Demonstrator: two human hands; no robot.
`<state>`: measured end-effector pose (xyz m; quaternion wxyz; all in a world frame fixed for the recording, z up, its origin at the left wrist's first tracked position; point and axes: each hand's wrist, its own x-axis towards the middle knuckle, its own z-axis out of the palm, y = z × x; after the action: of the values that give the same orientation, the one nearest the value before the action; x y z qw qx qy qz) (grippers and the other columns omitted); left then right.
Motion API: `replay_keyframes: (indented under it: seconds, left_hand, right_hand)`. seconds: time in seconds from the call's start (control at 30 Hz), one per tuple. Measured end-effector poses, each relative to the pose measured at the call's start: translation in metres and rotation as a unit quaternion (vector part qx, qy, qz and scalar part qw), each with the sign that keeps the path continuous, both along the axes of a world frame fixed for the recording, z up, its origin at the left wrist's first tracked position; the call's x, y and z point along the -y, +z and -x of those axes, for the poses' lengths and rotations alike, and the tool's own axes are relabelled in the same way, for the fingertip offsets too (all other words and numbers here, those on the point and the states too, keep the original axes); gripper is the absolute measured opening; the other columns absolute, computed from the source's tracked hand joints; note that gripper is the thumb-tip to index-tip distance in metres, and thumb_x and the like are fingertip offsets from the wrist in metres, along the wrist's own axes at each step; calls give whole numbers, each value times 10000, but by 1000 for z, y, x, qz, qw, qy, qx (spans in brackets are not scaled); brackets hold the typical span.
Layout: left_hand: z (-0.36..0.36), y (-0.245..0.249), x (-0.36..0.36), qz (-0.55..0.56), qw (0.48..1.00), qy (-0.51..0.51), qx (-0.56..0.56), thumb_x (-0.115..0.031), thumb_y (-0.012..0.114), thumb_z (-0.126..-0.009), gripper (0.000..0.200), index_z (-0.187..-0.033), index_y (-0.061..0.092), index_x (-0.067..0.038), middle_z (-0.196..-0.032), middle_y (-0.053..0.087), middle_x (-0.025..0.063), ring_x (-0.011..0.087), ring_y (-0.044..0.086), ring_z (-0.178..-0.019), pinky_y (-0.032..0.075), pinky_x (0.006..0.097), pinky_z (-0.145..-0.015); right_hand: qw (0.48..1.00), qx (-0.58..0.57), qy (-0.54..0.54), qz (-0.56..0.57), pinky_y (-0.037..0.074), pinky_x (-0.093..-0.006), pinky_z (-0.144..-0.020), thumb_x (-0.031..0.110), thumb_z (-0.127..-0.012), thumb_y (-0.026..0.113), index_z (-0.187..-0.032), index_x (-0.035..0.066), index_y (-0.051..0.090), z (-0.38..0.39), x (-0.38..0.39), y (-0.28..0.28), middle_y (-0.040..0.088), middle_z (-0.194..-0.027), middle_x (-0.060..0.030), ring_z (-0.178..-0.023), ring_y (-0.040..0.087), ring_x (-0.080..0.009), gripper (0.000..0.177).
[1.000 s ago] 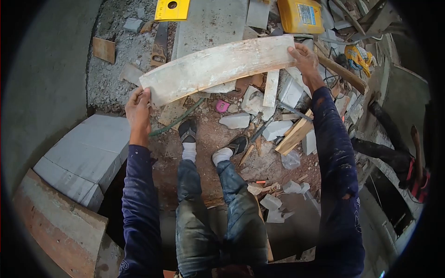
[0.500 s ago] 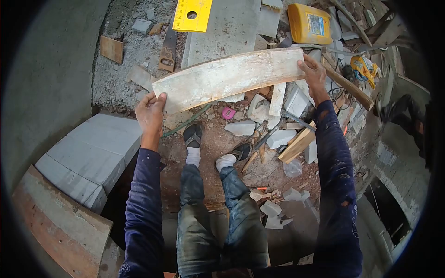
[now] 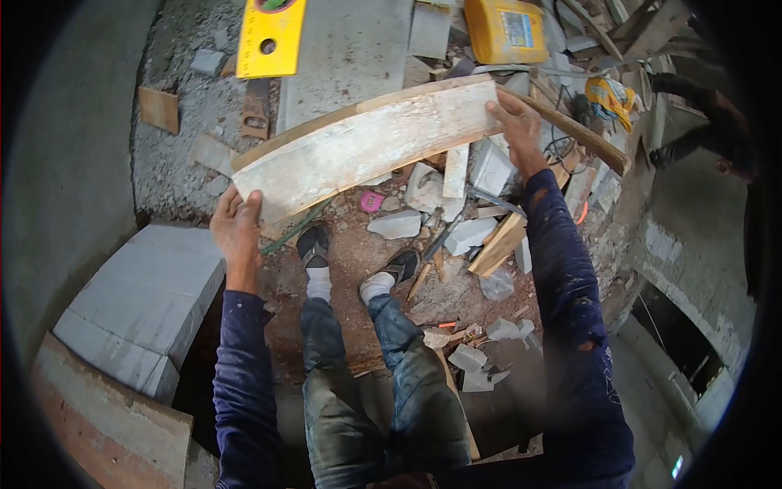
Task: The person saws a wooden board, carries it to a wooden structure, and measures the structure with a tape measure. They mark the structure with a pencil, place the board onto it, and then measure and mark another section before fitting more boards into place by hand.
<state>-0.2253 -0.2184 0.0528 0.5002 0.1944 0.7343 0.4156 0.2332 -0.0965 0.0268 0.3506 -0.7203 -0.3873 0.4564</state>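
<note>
A long wooden plank (image 3: 366, 147), its face smeared whitish, is held up across my body, over the rubble. My left hand (image 3: 238, 228) grips its lower left end, thumb on the face and fingers behind. At the right end, my right hand (image 3: 519, 130) clasps the edge in the same way. The plank slopes up to the right, and its bare upper edge shows. Below it, a pink tape measure (image 3: 371, 201) lies on the ground by my feet. Beyond the plank are a handsaw (image 3: 256, 110) and a yellow level (image 3: 270, 41).
Pale blocks (image 3: 147, 301) stand at left beside a leaning board (image 3: 114, 416). A yellow jerrycan (image 3: 505, 33) sits at the back. Broken block pieces (image 3: 395, 225) and wood offcuts (image 3: 498, 246) litter the ground. Another person's leg (image 3: 692, 143) shows at far right.
The plank has tipped so more of its upper edge shows. With the view shifting, the level, jerrycan and rubble sit further left. The other person's leg has moved further into view.
</note>
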Motion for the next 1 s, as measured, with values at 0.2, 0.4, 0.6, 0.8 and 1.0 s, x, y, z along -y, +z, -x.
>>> replay_keyframes:
  seconds: [0.2, 0.4, 0.6, 0.8, 1.0]
  left_hand:
    - [4, -8, -5, 38, 998, 36, -22, -141, 731, -865, 346, -1143, 634, 41, -909, 669, 60, 96, 611, -729, 465, 224, -576]
    - [15, -22, -9, 44, 997, 35, -57, -184, 757, -849, 373, -1133, 641, 29, -854, 641, 46, 111, 602, -629, 419, 247, -402]
    - [13, -4, -19, 38, 996, -38, -75, -167, 704, -874, 527, -1308, 519, 68, -1051, 653, 125, 134, 618, -684, 401, 248, -391]
    - [24, -4, -28, 43, 995, -86, -2, -135, 633, -894, 553, -1381, 456, 59, -1182, 623, 137, 199, 627, -950, 522, 303, -753]
    - [25, 21, -3, -55, 993, -97, 40, 6, 582, -856, 508, -1343, 462, 88, -1210, 617, 143, 176, 586, -1083, 445, 261, -919]
  right_hand:
    - [999, 0, -28, 30, 498, -293, -863, 125, -802, 767, -1180, 1, 673, 4, -2, 7, 705, -1095, -118, -955, 658, -175, 408]
    - [996, 71, -29, 47, 494, -299, -850, 169, -813, 764, -1184, 38, 683, 6, -6, 9, 711, -1054, -97, -920, 642, -157, 402]
    - [995, 49, -20, 82, 485, -293, -865, 181, -853, 728, -1235, 58, 662, 2, -10, 3, 699, -1079, -62, -949, 625, -139, 407]
    - [987, -13, 78, 142, 385, -187, -537, 239, -958, 615, -1330, 82, 588, -6, -16, 12, 657, -1007, 38, -651, 492, -19, 404]
    - [984, -53, 107, 134, 404, -263, -955, 182, -936, 607, -1428, -1, 420, -17, 17, 42, 517, -1381, -71, -1169, 511, -144, 557]
